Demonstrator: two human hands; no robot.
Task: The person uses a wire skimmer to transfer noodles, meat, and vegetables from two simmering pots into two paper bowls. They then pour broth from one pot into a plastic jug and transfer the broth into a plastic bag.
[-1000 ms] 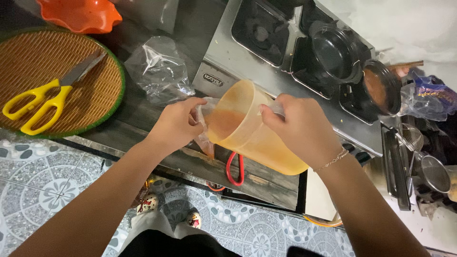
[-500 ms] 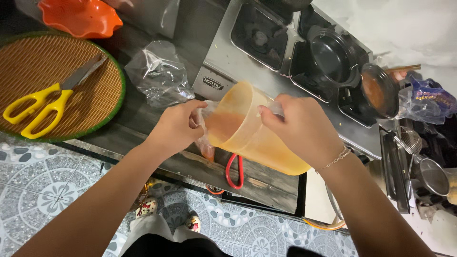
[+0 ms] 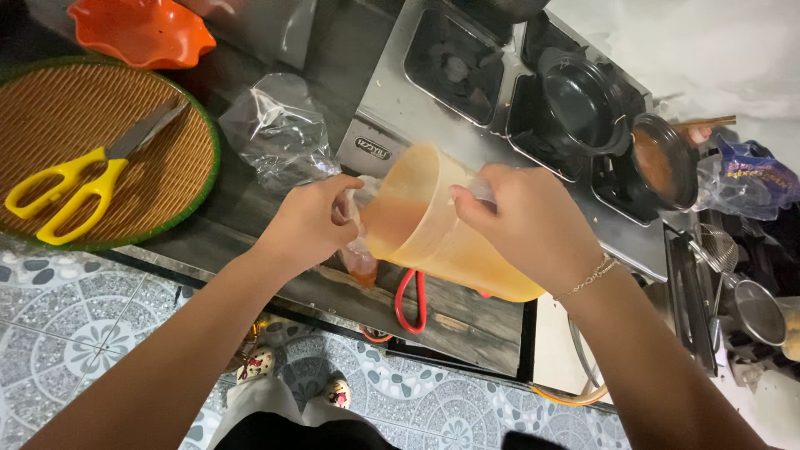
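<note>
My right hand (image 3: pixel 525 221) grips a translucent plastic jug (image 3: pixel 433 225) of orange liquid and holds it tilted to the left above the counter edge. My left hand (image 3: pixel 312 221) pinches the mouth of a small clear plastic bag (image 3: pixel 360 262) right at the jug's spout. Orange liquid sits in the bottom of that bag, which hangs below my fingers. A thin bracelet is on my right wrist.
A round woven tray (image 3: pixel 150 171) at left bears yellow-handled scissors (image 3: pixel 71 187). An orange wavy bowl (image 3: pixel 142 29) sits behind it, loose clear bags (image 3: pixel 279 133) lie nearby. A gas stove (image 3: pixel 492 83) carries a black pan (image 3: pixel 587 100) and a pot of orange liquid (image 3: pixel 662 162). Strainers (image 3: pixel 754 308) hang at right.
The jug stays tilted at the bag between my hands. The bag hangs a little lower with more orange liquid in it. The view has shifted slightly.
</note>
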